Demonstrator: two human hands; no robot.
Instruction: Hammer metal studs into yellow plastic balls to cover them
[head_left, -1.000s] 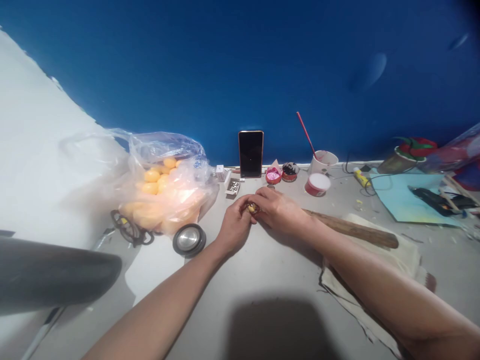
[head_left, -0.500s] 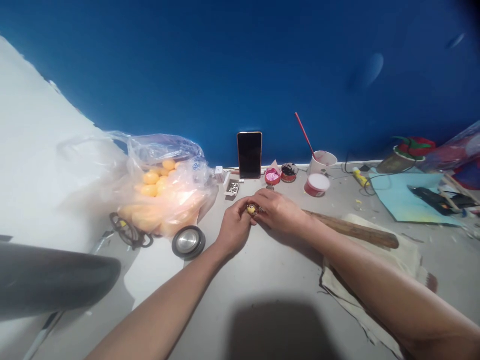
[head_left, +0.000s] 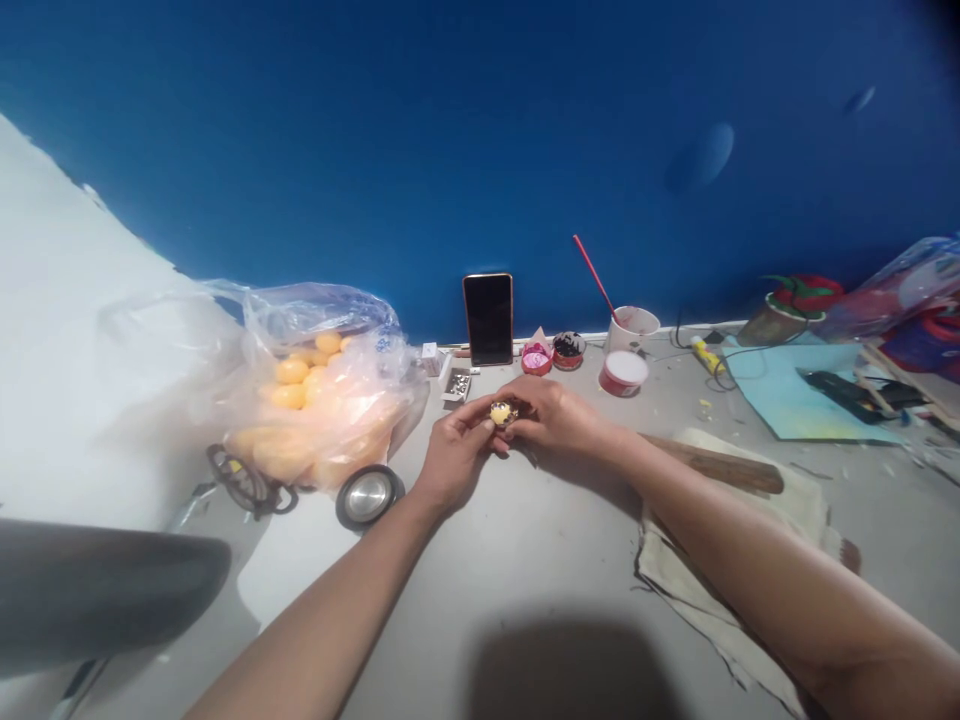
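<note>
Between my two hands is a small round yellow piece with dark and shiny bits around its edge (head_left: 501,414); its exact kind is too small to make out. My left hand (head_left: 459,445) pinches it from the left with thumb and fingers. From the right, the fingers of my right hand (head_left: 559,415) close on its other side and cover part of it. Just beyond my hands lie a small open box of silvery pieces (head_left: 456,385), a round red tub with pink contents (head_left: 536,358) and a similar tub with black bits (head_left: 568,350).
A phone (head_left: 489,318) leans against the blue wall. On the left are a plastic bag of yellow balls (head_left: 322,390) and a round metal-centred disc (head_left: 367,495). To the right stand a white cup (head_left: 636,325), a pink-and-white tub (head_left: 623,373), a wooden stick (head_left: 720,467) and a cloth (head_left: 799,500).
My fingers have shifted around the yellow piece, and more of its yellow face now shows. The whole view has moved slightly, with the bench things appearing a little further left.
</note>
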